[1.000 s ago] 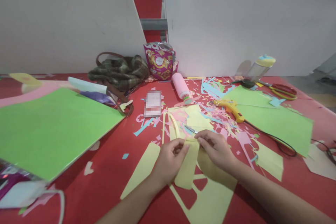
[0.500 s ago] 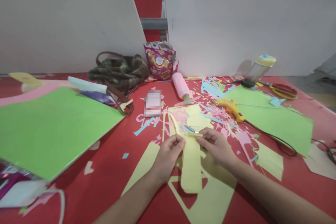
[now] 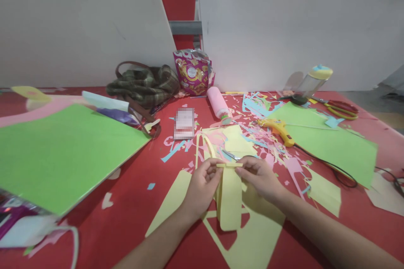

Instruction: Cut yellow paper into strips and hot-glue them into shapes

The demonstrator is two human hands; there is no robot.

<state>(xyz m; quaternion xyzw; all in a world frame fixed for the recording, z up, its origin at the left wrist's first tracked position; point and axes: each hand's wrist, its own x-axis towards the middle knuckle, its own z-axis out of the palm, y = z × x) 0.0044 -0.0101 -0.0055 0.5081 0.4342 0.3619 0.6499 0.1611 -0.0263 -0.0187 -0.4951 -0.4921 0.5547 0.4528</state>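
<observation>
Between my hands hangs a long yellow paper piece (image 3: 231,201) with rounded lower corners. A narrow yellow paper strip (image 3: 229,165) lies across its top edge. My left hand (image 3: 202,187) is closed, pinching the strip's left end, and my right hand (image 3: 260,176) pinches the right end. Whether the strip is a fold of the piece or separate, I cannot tell. Just beyond my fingers, small scissors (image 3: 230,155) lie partly hidden on yellow paper scraps. Underneath, a yellow sheet with cut-out openings (image 3: 261,235) rests on the red table.
To the right are a yellow glue gun (image 3: 277,128) with its cord, a green sheet (image 3: 334,147), red-yellow scissors (image 3: 342,109) and a clear bottle (image 3: 311,84). A pink bottle (image 3: 217,103), snack bag (image 3: 194,71) and plaid bag (image 3: 145,86) stand behind. Left lies a green board (image 3: 69,155).
My left hand has come up to the strip's left end. The strip now runs level across the top between both hands, where before it slanted toward my right hand.
</observation>
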